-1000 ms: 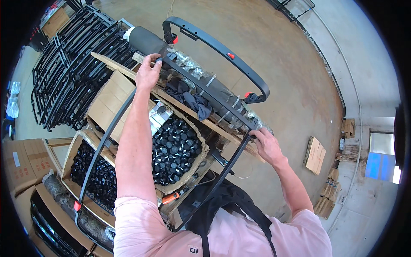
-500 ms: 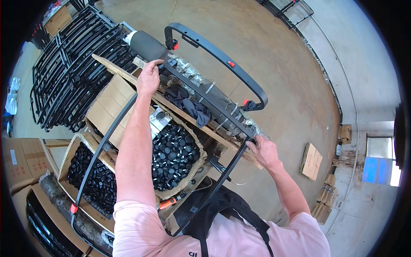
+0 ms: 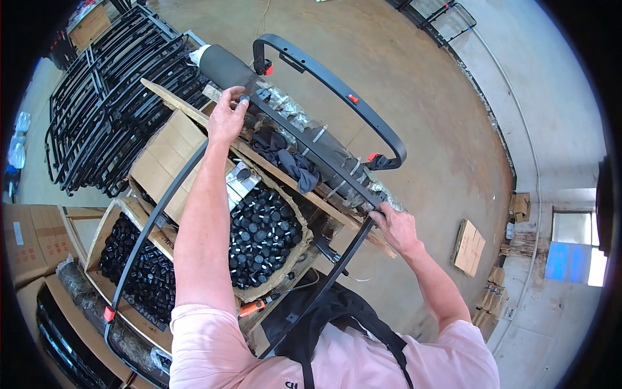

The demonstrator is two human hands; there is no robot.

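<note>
A black metal tube frame [image 3: 311,142] with bent sides lies across the padded rail in front of me and runs back toward my body. My left hand [image 3: 227,120] is at its far left corner, with thumb and fingers pinching a small round black knob [image 3: 244,98]. Over the near right corner, my right hand [image 3: 396,228] is closed around the tube; part of its fingers is hidden. Beneath my left forearm, an open carton holds many black knobs with metal studs [image 3: 265,233]. A second carton of small black parts [image 3: 139,269] stands left of it.
Beyond the rail stands a curved black bar [image 3: 330,87] with red parts. Stacked black frames [image 3: 123,97] fill the far left. An orange-handled tool [image 3: 253,307] lies by the knob carton. Dark cloth [image 3: 285,159] rests behind the wooden board [image 3: 324,206]. Flat cardboard [image 3: 468,246] lies right.
My left hand has turned slightly at the corner, its thumb and fingers shifting around the knob. My right hand has moved a little left along the tube. The frame has barely moved.
</note>
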